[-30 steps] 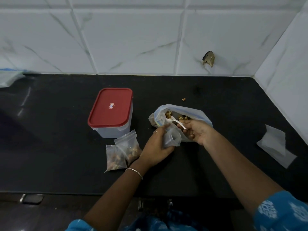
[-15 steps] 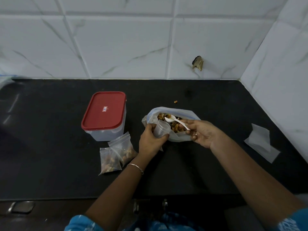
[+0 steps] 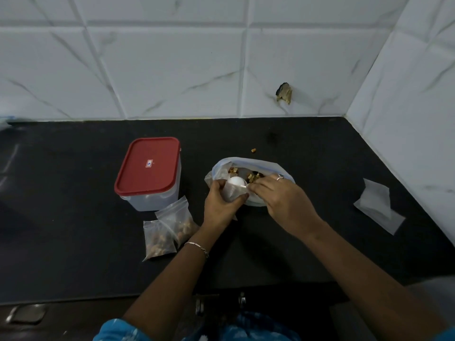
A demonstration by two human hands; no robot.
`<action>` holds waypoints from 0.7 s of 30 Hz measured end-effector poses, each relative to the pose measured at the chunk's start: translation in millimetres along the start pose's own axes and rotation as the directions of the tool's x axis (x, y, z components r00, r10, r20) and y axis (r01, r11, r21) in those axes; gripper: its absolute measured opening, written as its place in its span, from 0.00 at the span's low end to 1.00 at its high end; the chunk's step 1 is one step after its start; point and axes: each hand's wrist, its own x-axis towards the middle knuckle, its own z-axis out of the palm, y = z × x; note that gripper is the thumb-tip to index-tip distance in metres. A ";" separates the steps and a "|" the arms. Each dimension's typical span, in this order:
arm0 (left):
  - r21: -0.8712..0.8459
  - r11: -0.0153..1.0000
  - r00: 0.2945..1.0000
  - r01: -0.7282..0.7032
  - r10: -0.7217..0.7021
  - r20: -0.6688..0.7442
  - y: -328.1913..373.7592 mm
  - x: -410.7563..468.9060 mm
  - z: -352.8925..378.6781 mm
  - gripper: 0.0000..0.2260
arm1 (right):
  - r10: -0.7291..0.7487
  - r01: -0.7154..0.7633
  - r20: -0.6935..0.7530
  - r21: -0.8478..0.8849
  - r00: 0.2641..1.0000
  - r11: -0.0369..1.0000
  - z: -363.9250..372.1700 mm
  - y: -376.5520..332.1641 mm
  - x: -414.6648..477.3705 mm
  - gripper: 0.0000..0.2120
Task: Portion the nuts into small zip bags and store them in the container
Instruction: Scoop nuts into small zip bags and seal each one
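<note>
Closed red-lidded container [image 3: 150, 171]; two filled zip bags [image 3: 170, 230] overlapping just before it; open nut bag [image 3: 256, 166] rightward; my left hand [image 3: 219, 207] grips a small zip bag [image 3: 232, 193].

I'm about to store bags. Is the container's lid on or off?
On: the red lid sits flat over the container, covering its whole top.

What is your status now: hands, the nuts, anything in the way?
Left hand holds small bag open. Right hand holds spoon at its mouth. Two filled bags beside closed container. Nothing blocking.
</note>
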 end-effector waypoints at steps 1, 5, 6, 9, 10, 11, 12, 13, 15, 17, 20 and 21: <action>-0.027 1.000 1.000 -0.010 0.010 0.010 0.8 -1.2 -0.1 0.22 | -0.035 0.035 -0.013 -0.014 0.999 0.999 -0.9 -1.6 -1.5 0.15; -0.077 0.996 0.999 -0.039 0.041 0.017 -1.2 -2.9 -1.1 0.22 | -0.104 0.103 -0.009 -0.052 0.995 0.993 -3.0 -5.1 -4.9 0.15; -0.077 0.996 0.999 -0.037 0.038 0.021 -1.9 -2.8 -1.4 0.22 | -0.081 0.080 -0.021 -0.040 0.996 0.996 -2.1 -4.8 -5.6 0.14; -0.046 0.998 0.999 -0.042 0.043 0.019 -4.5 -3.5 -1.7 0.20 | 0.100 -0.094 -0.070 0.090 0.993 0.991 3.6 -4.4 -7.6 0.14; -0.032 0.999 0.999 -0.043 0.043 0.015 -6.2 -3.8 -1.9 0.19 | 0.205 -0.190 -0.078 0.170 0.976 0.967 4.6 -4.7 -8.5 0.14; -0.018 0.999 0.999 -0.043 0.043 0.014 -7.6 -4.3 -2.5 0.18 | 0.322 -0.295 -0.073 0.250 0.944 0.922 5.3 -4.8 -9.5 0.13; -0.001 0.999 0.999 -0.045 0.045 0.015 -8.5 -4.9 -3.5 0.17 | 0.422 -0.385 -0.059 0.310 0.905 0.869 6.5 -3.2 -10.1 0.13; 0.016 0.999 0.999 -0.049 0.048 0.018 -9.8 -5.4 -4.8 0.17 | 0.489 -0.445 -0.043 0.348 0.871 0.825 8.1 0.9 -8.7 0.12; 0.048 0.997 0.998 -0.057 0.056 0.019 -11.8 -6.9 -7.9 0.16 | 0.517 -0.487 -0.010 0.319 0.856 0.813 11.8 9.6 -7.1 0.12; 0.087 0.995 0.999 -0.051 0.050 0.007 -13.7 -8.7 -11.0 0.14 | 0.470 -0.472 0.069 0.238 0.880 0.849 14.8 16.6 0.9 0.13; 0.158 0.986 0.999 -0.044 0.045 -0.003 -16.8 -11.4 -13.9 0.12 | 0.375 -0.397 0.317 0.004 0.871 0.918 28.7 24.5 27.3 0.17; 0.175 0.984 0.999 -0.046 0.048 -0.009 -17.2 -12.6 -14.7 0.11 | 0.370 -0.380 0.371 -0.048 0.852 0.924 34.6 25.5 37.5 0.17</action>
